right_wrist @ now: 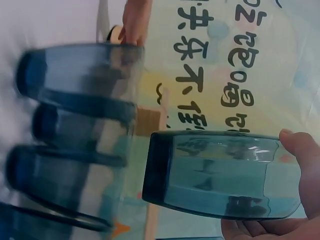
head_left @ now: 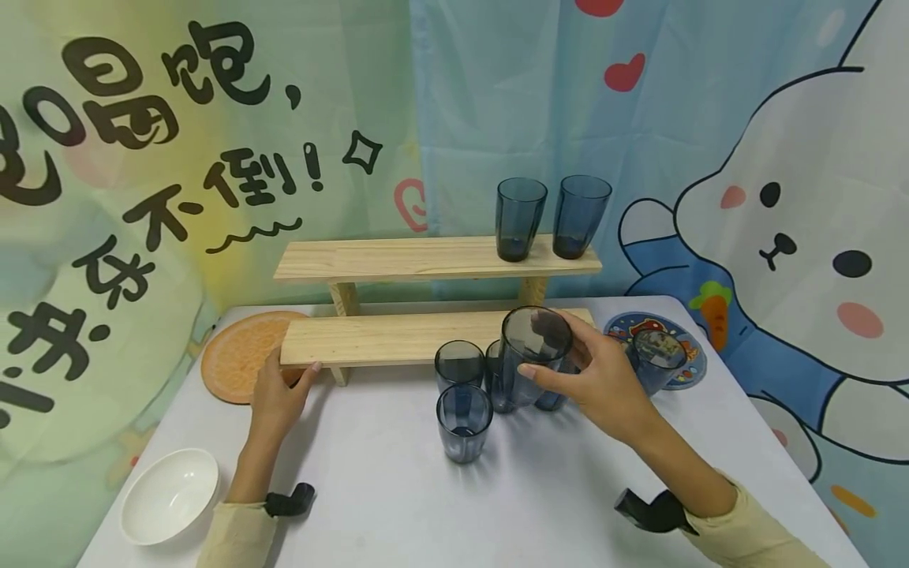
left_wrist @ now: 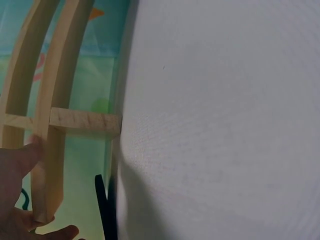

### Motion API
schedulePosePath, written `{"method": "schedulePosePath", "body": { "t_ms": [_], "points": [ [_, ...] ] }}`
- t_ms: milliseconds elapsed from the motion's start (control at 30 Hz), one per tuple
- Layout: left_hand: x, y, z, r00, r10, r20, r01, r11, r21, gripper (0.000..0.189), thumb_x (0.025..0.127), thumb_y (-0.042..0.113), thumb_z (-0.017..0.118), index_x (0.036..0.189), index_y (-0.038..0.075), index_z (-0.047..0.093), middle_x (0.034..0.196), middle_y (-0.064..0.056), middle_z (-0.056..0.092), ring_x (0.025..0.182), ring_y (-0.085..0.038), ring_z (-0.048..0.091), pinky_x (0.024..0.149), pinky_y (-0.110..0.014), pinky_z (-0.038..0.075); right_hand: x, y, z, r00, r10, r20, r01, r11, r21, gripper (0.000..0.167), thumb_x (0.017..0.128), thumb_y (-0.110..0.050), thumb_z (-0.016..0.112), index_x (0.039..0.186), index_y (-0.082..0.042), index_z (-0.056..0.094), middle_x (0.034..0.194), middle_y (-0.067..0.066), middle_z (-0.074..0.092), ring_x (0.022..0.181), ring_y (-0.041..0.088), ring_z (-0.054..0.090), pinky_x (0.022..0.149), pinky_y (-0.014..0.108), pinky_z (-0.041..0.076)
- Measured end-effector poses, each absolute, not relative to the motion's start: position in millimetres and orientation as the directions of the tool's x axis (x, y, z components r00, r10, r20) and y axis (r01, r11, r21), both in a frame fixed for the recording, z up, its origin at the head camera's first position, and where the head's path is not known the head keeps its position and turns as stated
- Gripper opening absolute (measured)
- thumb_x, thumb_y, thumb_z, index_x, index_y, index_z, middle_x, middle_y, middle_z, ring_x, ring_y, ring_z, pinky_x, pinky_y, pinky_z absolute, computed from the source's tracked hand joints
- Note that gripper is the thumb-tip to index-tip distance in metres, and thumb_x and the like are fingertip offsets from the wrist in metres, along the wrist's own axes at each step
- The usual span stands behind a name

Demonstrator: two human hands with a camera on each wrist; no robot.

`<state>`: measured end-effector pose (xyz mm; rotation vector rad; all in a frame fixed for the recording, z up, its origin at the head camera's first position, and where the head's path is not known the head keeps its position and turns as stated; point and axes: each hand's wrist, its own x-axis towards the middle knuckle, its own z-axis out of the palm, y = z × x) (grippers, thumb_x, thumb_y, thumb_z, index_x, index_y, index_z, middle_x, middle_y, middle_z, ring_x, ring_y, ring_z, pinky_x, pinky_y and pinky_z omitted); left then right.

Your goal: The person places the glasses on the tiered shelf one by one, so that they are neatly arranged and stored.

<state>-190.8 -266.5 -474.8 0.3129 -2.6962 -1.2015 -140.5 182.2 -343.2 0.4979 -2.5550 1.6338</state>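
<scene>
Blue glass (head_left: 521, 359) is up off the worktop (head_left: 398, 513), rim upward, in front of the right half of the wooden shelf's lower board (head_left: 383, 339). The person's right hand (head_left: 604, 379) has it between thumb and curled fingers; the left hand (head_left: 277, 402) grips the left end of that same board. On the curtain (head_left: 483, 95) behind I can read "喝饱," and "快乐不倒!" in thick black strokes, beside a cartoon bear (head_left: 795, 197). The raised glass and right hand partly block my view of glasses standing below; the front glass (head_left: 465, 426) shows clear to its bottom. Another glass (head_left: 656, 363) stands beyond the right hand, overlapping a blue patterned mat (head_left: 697, 359) near the worktop's back right corner. Two more glasses (head_left: 521, 221) stand at the right end of the upper board (head_left: 390, 260). An orange round mat (head_left: 230, 363) lies by the back left corner, and a white bowl (head_left: 170, 497), its plain inside showing, sits at the left edge.
</scene>
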Motion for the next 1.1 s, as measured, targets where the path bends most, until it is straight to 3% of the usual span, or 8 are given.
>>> {"method": "schedulePosePath", "body": {
  "t_ms": [200, 600, 733, 867, 1000, 1100],
  "points": [
    [-191.0, -265.8, -475.5, -0.961, -0.264, 0.085, -0.113, 0.653, 0.748, 0.084, 0.106, 0.037, 0.066, 0.162, -0.008, 0.022, 0.16, -0.037, 0.034, 0.151, -0.054, 0.03, 0.121, -0.069, 0.025, -172.0, 174.3, -322.0, -0.948, -0.236, 0.213, -0.292, 0.384, -0.876, 0.08, 0.095, -0.033, 0.082, 0.161, -0.014, 0.041, 0.158, 0.012, 0.05, 0.151, 0.028, 0.046, 0.119, 0.036, 0.042],
    [-192.7, -263.0, -475.1, -0.96, -0.26, 0.103, -0.096, 0.654, 0.75, 0.081, 0.105, 0.035, 0.067, 0.16, -0.008, 0.027, 0.158, -0.036, 0.038, 0.15, -0.053, 0.032, 0.121, -0.068, 0.026, -235.6, 139.0, -302.1, -0.944, -0.21, 0.254, -0.317, 0.364, -0.876, 0.077, 0.093, -0.043, 0.081, 0.157, -0.015, 0.048, 0.147, 0.011, 0.058, 0.141, 0.027, 0.057, 0.112, 0.047, 0.049],
    [-193.4, -262.9, -474.9, -0.961, -0.261, 0.095, -0.103, 0.653, 0.751, 0.081, 0.105, 0.036, 0.067, 0.16, -0.008, 0.027, 0.158, -0.037, 0.038, 0.15, -0.053, 0.032, 0.121, -0.068, 0.025, -256.3, 125.0, -299.3, -0.948, -0.161, 0.273, -0.315, 0.388, -0.866, 0.078, 0.092, -0.046, 0.082, 0.154, -0.012, 0.05, 0.135, 0.012, 0.062, 0.123, 0.026, 0.062, 0.102, 0.046, 0.052],
    [-192.9, -264.1, -474.7, -0.962, -0.26, 0.088, -0.109, 0.656, 0.747, 0.082, 0.105, 0.037, 0.067, 0.161, -0.009, 0.026, 0.158, -0.037, 0.037, 0.15, -0.053, 0.032, 0.121, -0.067, 0.025, -273.6, 110.9, -296.8, -0.953, -0.107, 0.283, -0.301, 0.422, -0.855, 0.083, 0.092, -0.048, 0.082, 0.157, -0.011, 0.046, 0.114, 0.01, 0.063, 0.097, 0.025, 0.058, 0.085, 0.042, 0.049],
    [-192.3, -266.1, -474.5, -0.959, -0.262, 0.112, -0.092, 0.657, 0.748, 0.081, 0.105, 0.036, 0.068, 0.159, -0.01, 0.028, 0.157, -0.037, 0.039, 0.149, -0.053, 0.034, 0.121, -0.066, 0.027, -289.2, 95.5, -293.4, -0.949, -0.082, 0.304, -0.309, 0.43, -0.848, 0.075, 0.092, -0.048, 0.081, 0.15, -0.01, 0.052, 0.096, 0.008, 0.055, 0.08, 0.023, 0.048, 0.074, 0.04, 0.044],
    [-192.0, -267.2, -474.1, -0.956, -0.263, 0.129, -0.08, 0.658, 0.749, 0.079, 0.105, 0.034, 0.068, 0.158, -0.01, 0.031, 0.156, -0.037, 0.04, 0.149, -0.053, 0.035, 0.121, -0.065, 0.027, -299.5, 84.4, -290.3, -0.945, -0.064, 0.32, -0.314, 0.44, -0.841, 0.065, 0.092, -0.048, 0.081, 0.138, -0.009, 0.058, 0.091, 0.007, 0.05, 0.076, 0.023, 0.043, 0.07, 0.039, 0.041]
  ]
}}
